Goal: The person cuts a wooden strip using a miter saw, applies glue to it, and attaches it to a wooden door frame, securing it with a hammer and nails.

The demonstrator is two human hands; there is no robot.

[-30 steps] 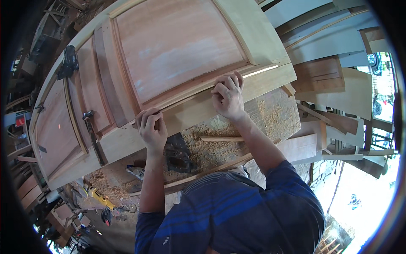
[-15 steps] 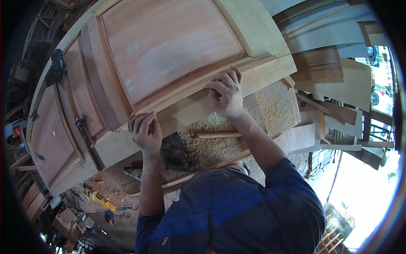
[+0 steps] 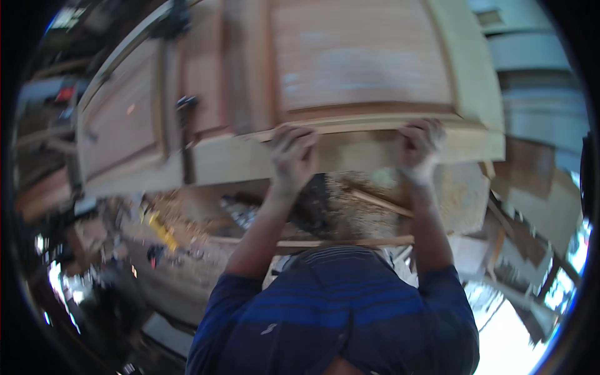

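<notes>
Sawdust (image 3: 369, 215) is scattered over a workbench (image 3: 459, 190), across which a large panelled wooden door (image 3: 369, 59) is laid. Along the door's near rail, a pale wooden strip (image 3: 356, 125) is gripped by the curled fingers of the left hand (image 3: 292, 156) and, farther right, the right hand (image 3: 421, 149). At left, a hammer (image 3: 187, 140) is rested on the door.

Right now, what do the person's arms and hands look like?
The left hand and right hand are bare; no watch or cable shows on the forearms, though blur hides detail. The short sleeves belong to a dark blue shirt with brighter blue stripes and a small pale mark.
</notes>
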